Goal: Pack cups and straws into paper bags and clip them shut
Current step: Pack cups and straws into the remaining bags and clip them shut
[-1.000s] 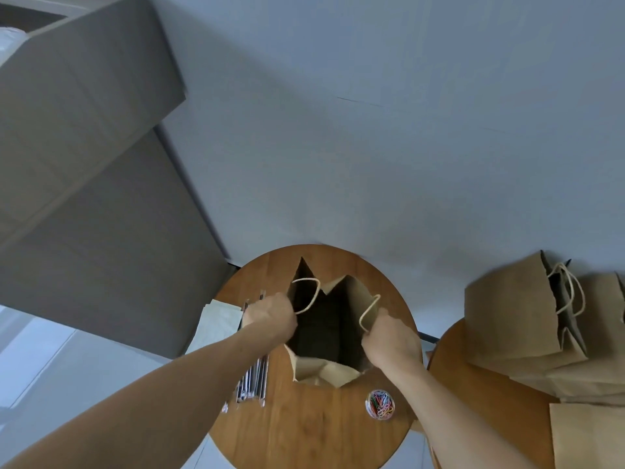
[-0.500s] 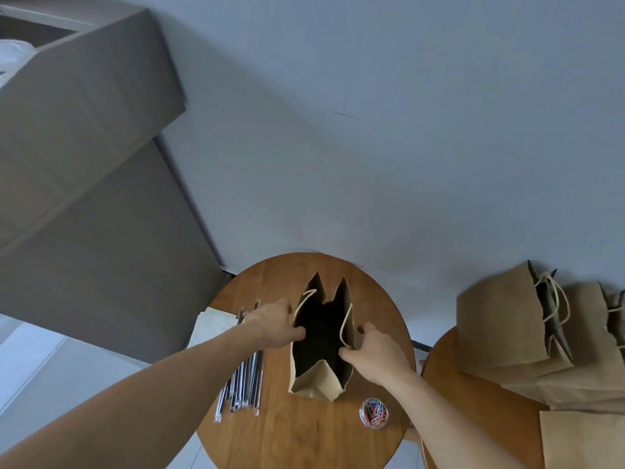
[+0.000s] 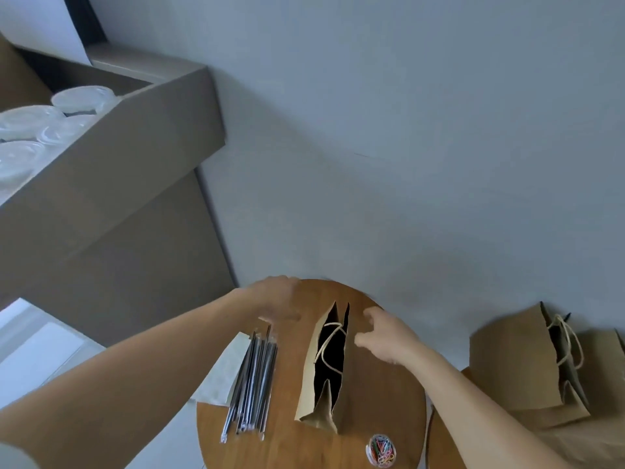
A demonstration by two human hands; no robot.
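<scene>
Both hands are off the bag and hold nothing. The left hand (image 3: 275,299) hovers over the far left edge of the round table (image 3: 382,394), too blurred to show how its fingers lie. The right hand (image 3: 389,338) hangs just beside the bag's far right rim, fingers loosely curled, thumb apart from them.

The paper bag (image 3: 309,375) stands upright near the table's middle, between the two hands. Its mouth is a narrow slit, and both cord handles (image 3: 329,346) droop into it. The inside is black, so what it contains cannot be made out.

A bundle of wrapped straws (image 3: 253,380) lies along the left side, well apart from the bag with bare wood between them. A white sheet (image 3: 220,374) under it overhangs the left edge. A small clear tub of coloured paper clips (image 3: 380,448) sits at the near right edge, with open wood around it.

A second table (image 3: 443,441) stands to the right, partly covered by the right forearm. It carries more brown bags (image 3: 514,363), cut off by the frame. At far left, clear plastic cups (image 3: 30,120) sit in the top of a grey cabinet (image 3: 135,147), only partly in view.
</scene>
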